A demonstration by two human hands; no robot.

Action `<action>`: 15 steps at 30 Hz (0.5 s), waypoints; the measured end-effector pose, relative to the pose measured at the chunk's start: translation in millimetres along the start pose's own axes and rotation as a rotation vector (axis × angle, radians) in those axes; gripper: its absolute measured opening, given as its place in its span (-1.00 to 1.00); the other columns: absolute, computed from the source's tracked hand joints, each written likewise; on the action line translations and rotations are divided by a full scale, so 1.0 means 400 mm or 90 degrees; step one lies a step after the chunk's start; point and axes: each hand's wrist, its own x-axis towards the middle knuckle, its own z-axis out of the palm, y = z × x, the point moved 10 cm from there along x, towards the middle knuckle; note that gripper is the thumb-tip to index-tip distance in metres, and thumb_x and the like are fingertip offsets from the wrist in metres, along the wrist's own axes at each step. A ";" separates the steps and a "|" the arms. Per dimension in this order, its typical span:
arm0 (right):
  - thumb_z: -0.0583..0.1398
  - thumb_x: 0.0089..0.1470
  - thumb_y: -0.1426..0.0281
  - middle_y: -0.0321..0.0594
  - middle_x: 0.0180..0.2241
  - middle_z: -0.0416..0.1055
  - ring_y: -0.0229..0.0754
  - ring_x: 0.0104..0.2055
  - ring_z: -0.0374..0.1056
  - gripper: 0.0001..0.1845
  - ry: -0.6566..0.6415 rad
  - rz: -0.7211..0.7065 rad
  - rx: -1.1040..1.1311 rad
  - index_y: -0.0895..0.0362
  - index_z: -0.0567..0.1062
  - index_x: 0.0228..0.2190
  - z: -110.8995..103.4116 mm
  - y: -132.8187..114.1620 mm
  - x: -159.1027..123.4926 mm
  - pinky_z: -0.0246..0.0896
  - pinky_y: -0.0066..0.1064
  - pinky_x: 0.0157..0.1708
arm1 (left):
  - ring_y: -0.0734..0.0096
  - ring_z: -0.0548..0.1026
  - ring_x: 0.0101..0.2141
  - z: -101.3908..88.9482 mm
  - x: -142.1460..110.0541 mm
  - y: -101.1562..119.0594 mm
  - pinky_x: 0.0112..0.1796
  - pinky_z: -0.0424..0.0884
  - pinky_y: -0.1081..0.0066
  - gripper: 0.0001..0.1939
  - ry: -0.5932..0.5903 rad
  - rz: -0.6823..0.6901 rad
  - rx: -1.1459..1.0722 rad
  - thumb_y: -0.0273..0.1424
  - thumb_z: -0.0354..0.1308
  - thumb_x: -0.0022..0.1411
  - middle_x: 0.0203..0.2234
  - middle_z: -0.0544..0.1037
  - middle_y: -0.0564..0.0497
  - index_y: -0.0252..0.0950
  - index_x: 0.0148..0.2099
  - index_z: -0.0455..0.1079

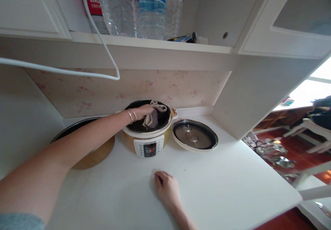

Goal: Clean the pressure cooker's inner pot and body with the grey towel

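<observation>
Right hand (167, 185) at the near middle: fingers curled into a loose fist, knuckles upward, resting on the white countertop (219, 181); no item visible in it. Its placing appears to steady the body while the other arm reaches.

Beyond it stands a cooker (149, 145), panel facing the near side, presumably so the buttons can be reached. To its left, a brown vessel (99, 154) is partly hidden by the forearm. To its right lies the lid (193, 137), underside up, probably laid so to leave the opening accessible.

Left hand (144, 111): fingers pinched together on a grey-and-beige cloth (152, 119), located inside the cooker's dark opening. The bunched grip likely keeps the cloth compact within the rim. Arm extended from near left to far right, wrist above the rim; fingertips partly concealed, exact contact cannot be told.

Farther back: a floral wall panel (144, 85), and above it plastic bottles (151, 14) standing on a shelf (152, 44).
</observation>
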 end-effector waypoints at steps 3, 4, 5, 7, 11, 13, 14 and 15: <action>0.02 0.17 0.39 -0.33 -0.32 0.53 -0.24 -0.30 0.43 -0.70 -0.002 -0.001 0.001 -0.04 0.55 -0.32 0.000 -0.002 -0.001 0.15 -0.53 -0.30 | 0.30 0.54 -0.41 0.117 -0.036 0.019 -0.34 0.46 0.40 -0.81 -0.165 0.048 0.033 -0.52 0.09 0.02 -0.43 0.60 -0.12 -0.39 -0.28 0.48; 0.02 0.17 0.39 -0.33 -0.32 0.53 -0.24 -0.30 0.43 -0.70 -0.003 -0.002 0.001 -0.03 0.55 -0.32 0.000 -0.003 -0.001 0.14 -0.53 -0.31 | 0.31 0.54 -0.40 0.137 -0.049 0.026 -0.34 0.45 0.42 -0.78 -0.195 0.070 0.084 -0.54 0.10 0.00 -0.39 0.61 -0.09 -0.37 -0.27 0.50; 0.02 0.17 0.39 -0.32 -0.32 0.53 -0.24 -0.30 0.43 -0.70 -0.003 -0.003 0.000 -0.03 0.55 -0.32 0.001 -0.004 -0.001 0.14 -0.53 -0.31 | 0.32 0.53 -0.39 0.147 -0.061 0.029 -0.34 0.44 0.43 -0.76 -0.214 0.087 0.142 -0.56 0.11 -0.02 -0.37 0.61 -0.07 -0.35 -0.27 0.51; 0.01 0.17 0.39 -0.32 -0.34 0.53 -0.24 -0.31 0.43 -0.70 -0.004 -0.004 -0.002 -0.03 0.54 -0.33 0.001 -0.005 0.000 0.14 -0.53 -0.32 | 0.31 0.53 -0.42 0.135 -0.078 0.023 -0.38 0.42 0.45 -0.74 -0.230 0.099 0.257 -0.58 0.12 -0.06 -0.39 0.62 -0.02 -0.31 -0.30 0.54; 0.01 0.17 0.40 -0.32 -0.34 0.53 -0.24 -0.32 0.42 -0.70 -0.003 -0.004 -0.002 -0.03 0.54 -0.33 0.001 -0.002 0.002 0.14 -0.53 -0.33 | 0.31 0.50 -0.47 0.082 -0.096 -0.039 -0.38 0.38 0.45 -0.79 -0.340 0.098 0.485 -0.60 0.14 -0.11 -0.55 0.59 0.01 -0.28 -0.44 0.56; 0.01 0.17 0.41 -0.33 -0.34 0.52 -0.24 -0.32 0.43 -0.70 -0.004 -0.003 -0.004 -0.03 0.54 -0.33 0.002 -0.002 0.003 0.14 -0.53 -0.34 | 0.29 0.50 -0.48 0.050 -0.080 -0.067 -0.35 0.38 0.42 -0.82 -0.333 0.136 0.622 -0.61 0.17 -0.14 -0.60 0.57 -0.01 -0.28 -0.51 0.54; 0.01 0.17 0.41 -0.32 -0.34 0.52 -0.24 -0.32 0.42 -0.70 -0.005 -0.002 -0.006 -0.03 0.54 -0.33 0.002 -0.001 0.003 0.14 -0.53 -0.34 | 0.27 0.51 -0.46 0.033 -0.064 -0.066 -0.31 0.38 0.39 -0.84 -0.285 0.174 0.671 -0.61 0.18 -0.16 -0.62 0.56 -0.03 -0.28 -0.54 0.53; 0.01 0.17 0.41 -0.32 -0.34 0.52 -0.24 -0.32 0.42 -0.70 -0.005 -0.001 -0.007 -0.03 0.54 -0.33 0.002 -0.001 0.003 0.14 -0.53 -0.34 | 0.22 0.52 -0.44 0.019 -0.047 -0.058 -0.27 0.38 0.35 -0.86 -0.219 0.215 0.706 -0.61 0.20 -0.16 -0.63 0.55 -0.06 -0.30 -0.57 0.51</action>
